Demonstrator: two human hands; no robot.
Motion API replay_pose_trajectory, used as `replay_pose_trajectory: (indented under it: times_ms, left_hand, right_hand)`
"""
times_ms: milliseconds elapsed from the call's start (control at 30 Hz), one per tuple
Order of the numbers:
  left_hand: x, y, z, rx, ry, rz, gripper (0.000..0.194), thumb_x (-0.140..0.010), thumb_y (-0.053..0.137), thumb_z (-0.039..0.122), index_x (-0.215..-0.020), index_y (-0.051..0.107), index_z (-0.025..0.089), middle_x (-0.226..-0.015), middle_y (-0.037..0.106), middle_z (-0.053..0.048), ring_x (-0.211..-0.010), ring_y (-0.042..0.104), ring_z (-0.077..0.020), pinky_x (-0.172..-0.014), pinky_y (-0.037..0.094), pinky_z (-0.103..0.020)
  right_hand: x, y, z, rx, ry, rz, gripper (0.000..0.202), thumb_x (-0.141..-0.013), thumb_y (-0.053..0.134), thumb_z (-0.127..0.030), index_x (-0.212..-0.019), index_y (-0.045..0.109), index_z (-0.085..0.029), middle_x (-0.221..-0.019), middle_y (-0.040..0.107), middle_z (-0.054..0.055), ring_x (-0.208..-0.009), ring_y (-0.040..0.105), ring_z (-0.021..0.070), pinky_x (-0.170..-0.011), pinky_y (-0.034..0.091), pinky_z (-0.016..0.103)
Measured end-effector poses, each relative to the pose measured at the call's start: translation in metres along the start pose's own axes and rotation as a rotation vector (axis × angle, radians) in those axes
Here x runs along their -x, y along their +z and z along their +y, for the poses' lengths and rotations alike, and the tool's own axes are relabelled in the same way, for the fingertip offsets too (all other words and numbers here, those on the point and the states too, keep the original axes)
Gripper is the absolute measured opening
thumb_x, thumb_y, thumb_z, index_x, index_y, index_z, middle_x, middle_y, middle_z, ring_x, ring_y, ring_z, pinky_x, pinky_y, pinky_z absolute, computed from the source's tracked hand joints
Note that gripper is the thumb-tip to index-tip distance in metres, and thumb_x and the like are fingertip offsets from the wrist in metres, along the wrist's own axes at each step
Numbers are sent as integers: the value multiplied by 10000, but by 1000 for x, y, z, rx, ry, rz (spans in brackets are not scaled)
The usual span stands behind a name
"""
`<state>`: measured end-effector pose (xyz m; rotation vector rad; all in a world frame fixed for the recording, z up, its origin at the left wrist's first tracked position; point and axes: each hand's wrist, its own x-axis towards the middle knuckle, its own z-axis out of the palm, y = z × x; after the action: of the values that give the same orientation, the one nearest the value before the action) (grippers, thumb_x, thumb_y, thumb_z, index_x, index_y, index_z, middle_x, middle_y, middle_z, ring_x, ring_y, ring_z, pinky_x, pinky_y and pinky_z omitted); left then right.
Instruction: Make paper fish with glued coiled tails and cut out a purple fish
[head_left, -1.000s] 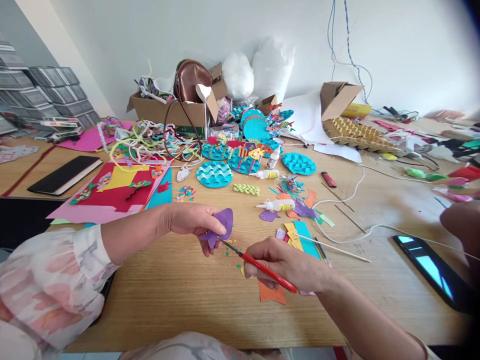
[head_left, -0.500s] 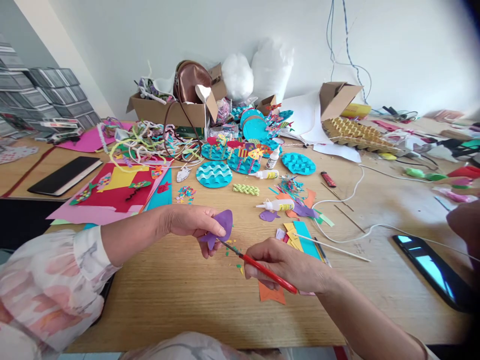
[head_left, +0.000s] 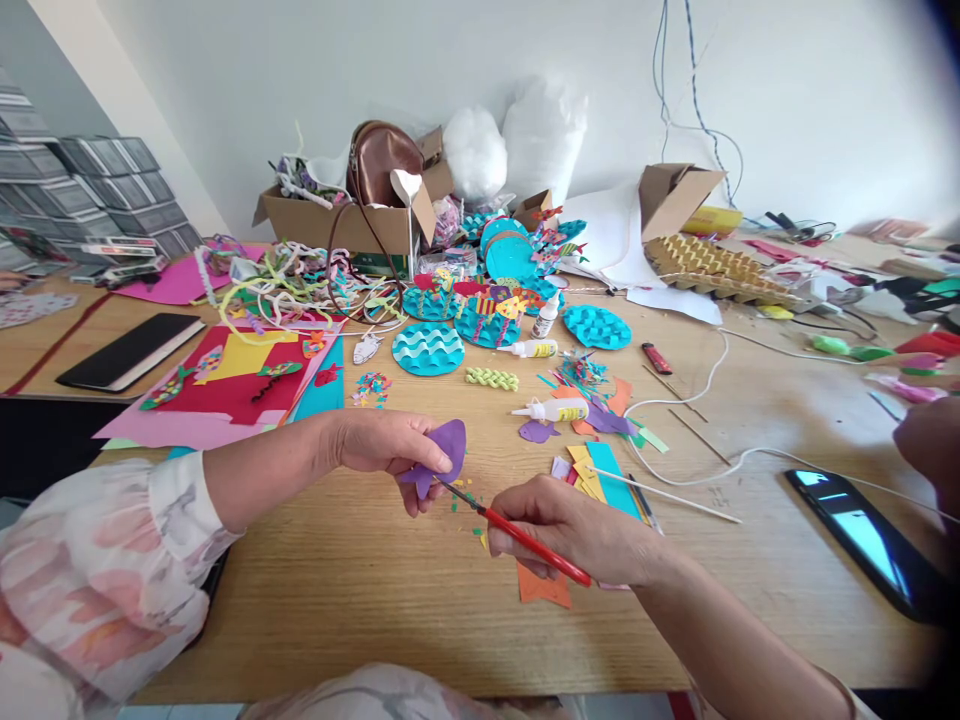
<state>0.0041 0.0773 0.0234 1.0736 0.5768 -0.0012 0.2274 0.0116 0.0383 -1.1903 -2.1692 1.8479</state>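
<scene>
Pinched between the thumb and fingers of my left hand (head_left: pixel 390 448) is a purple paper fish cutout (head_left: pixel 448 444), held above the table. My right hand (head_left: pixel 559 525) grips red-handled scissors (head_left: pixel 532 543), whose blades reach the lower edge of the purple paper. Small green and yellow paper scraps (head_left: pixel 469 498) lie beneath the blades. Beyond the hands, a second purple fish cutout (head_left: pixel 537 431) rests by a white glue bottle (head_left: pixel 555 410). An orange paper piece (head_left: pixel 544 586) lies partly under my right hand.
Blue wavy discs (head_left: pixel 428 348), a green braided piece (head_left: pixel 492 379) and another glue bottle (head_left: pixel 534 348) stand farther back. Coloured paper sheets (head_left: pixel 225 400) and a black notebook (head_left: pixel 129 352) lie left. A phone (head_left: pixel 859 535), a white cord (head_left: pixel 726 350) and another person's hand (head_left: pixel 930 440) are right.
Both hands hold nearly the same place. The scissors' red handles have shifted very slightly; the purple paper stays put.
</scene>
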Motion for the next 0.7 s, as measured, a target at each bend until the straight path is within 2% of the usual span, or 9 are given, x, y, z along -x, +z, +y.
replay_pose_trajectory:
  times_ms: [133, 333, 467, 700]
  left_hand:
    - [0, 0, 0, 1, -15, 14, 215, -676, 660, 347, -722, 589, 150, -603, 654, -4, -542, 625, -133, -518, 524, -241]
    - [0, 1, 0, -6, -3, 24, 201, -684, 647, 339, -722, 582, 152, -603, 653, 0, -543, 626, -133, -522, 525, -248]
    - [0, 2, 1, -11, 2, 42, 209, -682, 648, 339, -718, 568, 149, -599, 647, 2, -549, 627, -134, -528, 522, -251]
    - [1, 5, 5, -16, -11, 113, 228, -668, 659, 347, -723, 554, 151, -612, 640, 11, -557, 620, -131, -530, 511, -255]
  right_hand:
    - [1, 0, -2, 36, -8, 13, 247, -848, 473, -319, -703, 572, -146, -506, 429, -63, -447, 373, 44, -430, 245, 175]
    - [1, 1, -2, 54, -13, 38, 330, -840, 499, -399, -622, 509, -153, -502, 419, -62, -456, 366, 46, -424, 234, 179]
    - [0, 1, -1, 54, 7, 52, 325, -835, 508, -393, -615, 501, -154, -496, 408, -63, -450, 360, 46, -414, 223, 177]
    - [-2, 3, 4, -49, 48, 38, 270, -827, 508, -357, -654, 519, -150, -505, 443, -58, -440, 375, 45, -410, 272, 163]
